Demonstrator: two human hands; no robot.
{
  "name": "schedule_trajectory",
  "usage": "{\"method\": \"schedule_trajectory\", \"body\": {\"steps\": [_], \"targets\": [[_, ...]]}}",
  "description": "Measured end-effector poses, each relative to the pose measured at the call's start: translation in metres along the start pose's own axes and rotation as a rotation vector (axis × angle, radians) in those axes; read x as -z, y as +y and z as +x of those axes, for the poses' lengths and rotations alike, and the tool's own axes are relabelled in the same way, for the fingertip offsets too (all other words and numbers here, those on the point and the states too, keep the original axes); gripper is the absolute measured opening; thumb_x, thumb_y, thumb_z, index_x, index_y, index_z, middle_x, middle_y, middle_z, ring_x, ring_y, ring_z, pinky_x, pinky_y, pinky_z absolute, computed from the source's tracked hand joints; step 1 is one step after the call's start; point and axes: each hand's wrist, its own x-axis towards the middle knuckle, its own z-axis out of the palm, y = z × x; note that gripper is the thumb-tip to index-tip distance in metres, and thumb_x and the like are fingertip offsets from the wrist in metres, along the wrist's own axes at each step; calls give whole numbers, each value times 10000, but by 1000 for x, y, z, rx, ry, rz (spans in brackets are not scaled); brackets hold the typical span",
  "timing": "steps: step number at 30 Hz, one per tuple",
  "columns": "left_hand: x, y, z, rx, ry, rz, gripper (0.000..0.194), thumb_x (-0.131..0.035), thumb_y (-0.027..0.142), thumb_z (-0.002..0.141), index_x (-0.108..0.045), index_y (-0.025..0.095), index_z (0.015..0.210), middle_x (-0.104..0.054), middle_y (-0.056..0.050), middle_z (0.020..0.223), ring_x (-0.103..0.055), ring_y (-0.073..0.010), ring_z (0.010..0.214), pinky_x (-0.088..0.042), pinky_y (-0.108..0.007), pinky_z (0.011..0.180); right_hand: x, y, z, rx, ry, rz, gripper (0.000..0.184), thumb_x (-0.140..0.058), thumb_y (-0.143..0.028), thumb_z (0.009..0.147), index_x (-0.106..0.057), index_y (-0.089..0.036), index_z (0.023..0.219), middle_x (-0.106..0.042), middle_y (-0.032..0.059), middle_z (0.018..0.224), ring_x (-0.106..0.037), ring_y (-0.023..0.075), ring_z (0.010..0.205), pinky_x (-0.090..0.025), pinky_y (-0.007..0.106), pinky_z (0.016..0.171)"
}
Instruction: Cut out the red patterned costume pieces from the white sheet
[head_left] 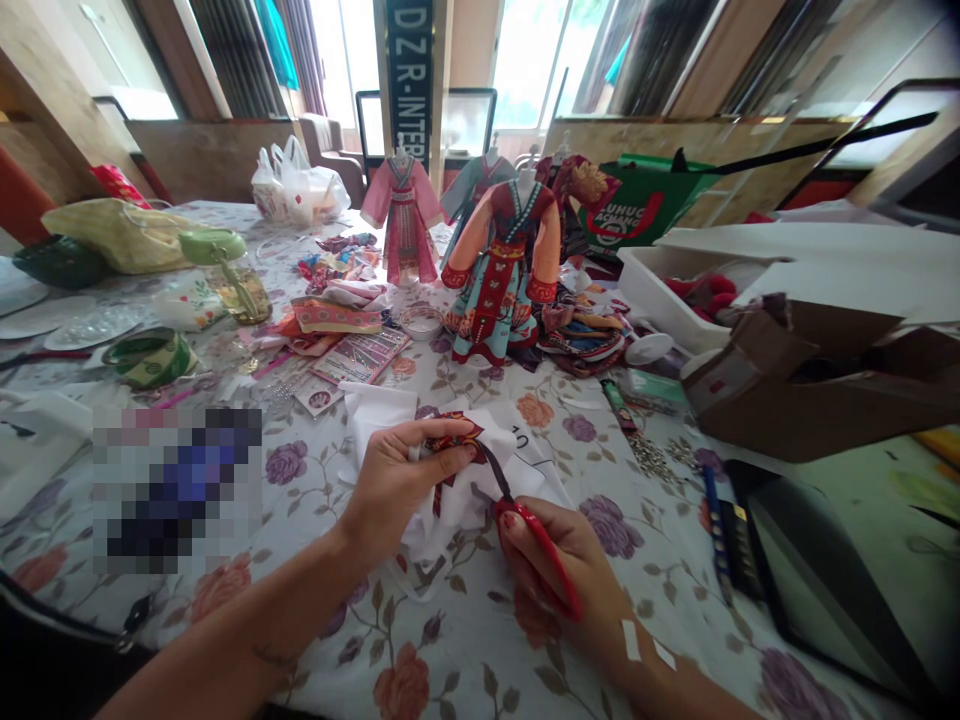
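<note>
Between the thumb and fingers of my left hand (397, 480) is a small piece of red patterned fabric (450, 425), pinched and partly hidden by the fingers. My right hand (555, 560) grips the red handles of a pair of scissors (551, 565). Their dark blades point up and left, with the tips at the fabric's edge by my left fingertips. I cannot tell whether the blades are cutting into it. Beneath both hands lie crumpled white sheets (379, 410) on the floral tablecloth (405, 660).
Several doll-sized robes stand beyond my hands, the nearest a red and blue robe (499, 280). Folded fabrics (337, 315) and a green tape roll (150, 358) lie left. At right are a cardboard box (810, 390), a blue pen (716, 530) and a dark-framed tablet-like panel (832, 580).
</note>
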Motion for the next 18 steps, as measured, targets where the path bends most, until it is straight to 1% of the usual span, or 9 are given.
{"method": "schedule_trajectory", "body": {"steps": [4, 8, 18], "targets": [[0, -1, 0, 9, 1, -4, 181, -795, 180, 641, -780, 217, 817, -739, 2, 844, -631, -90, 720, -489, -157, 661, -1, -2, -2, 4, -15, 10, 495, -672, -624, 691, -429, -202, 603, -354, -115, 329, -283, 37, 226, -315, 170, 252], [-1, 0, 2, 14, 2, -12, 183, -800, 174, 629, -781, 209, 808, -738, -5, 849, -632, -93, 715, -489, -160, 656, 0, -2, -1, -9, -20, 7, 501, -671, -632, 685, -422, -206, 601, -355, -113, 329, -290, 44, 223, -313, 175, 248], [-1, 0, 1, 25, 4, -13, 185, -800, 177, 628, -779, 204, 810, -735, -10, 854, -631, -95, 710, -490, -169, 656, 0, -1, -1, -16, -12, 10, 510, -665, -641, 689, -410, -209, 603, -343, -117, 329, -293, 47, 221, -333, 180, 243]]}}
